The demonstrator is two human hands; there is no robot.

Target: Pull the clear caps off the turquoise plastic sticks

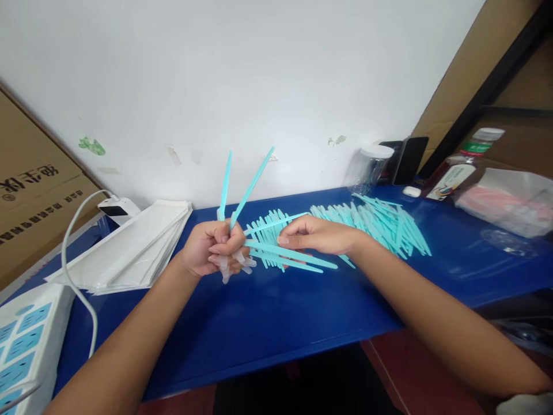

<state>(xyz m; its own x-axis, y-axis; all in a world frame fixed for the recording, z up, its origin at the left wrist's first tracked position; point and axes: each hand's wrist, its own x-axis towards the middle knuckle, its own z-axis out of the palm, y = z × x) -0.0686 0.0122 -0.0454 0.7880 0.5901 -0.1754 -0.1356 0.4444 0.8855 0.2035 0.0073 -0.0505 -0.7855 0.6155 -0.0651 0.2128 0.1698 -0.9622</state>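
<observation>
My left hand (211, 248) is closed in a fist round several thin turquoise plastic sticks (239, 193) with pale tips. Two of them point up and away, others stick out to the right. My right hand (313, 234) reaches over from the right and pinches one of these sticks beside the left fist. Behind both hands a long spread of the same turquoise sticks (375, 222) lies on the blue table (268, 317).
A stack of white flat bags (129, 248) lies at the left, with a white cable (75, 259) and a white-and-blue box (26, 340). A clear jar (369, 167), a phone (410, 158), bottles and a plastic bag (514, 199) stand at the right. Cardboard boxes flank the wall.
</observation>
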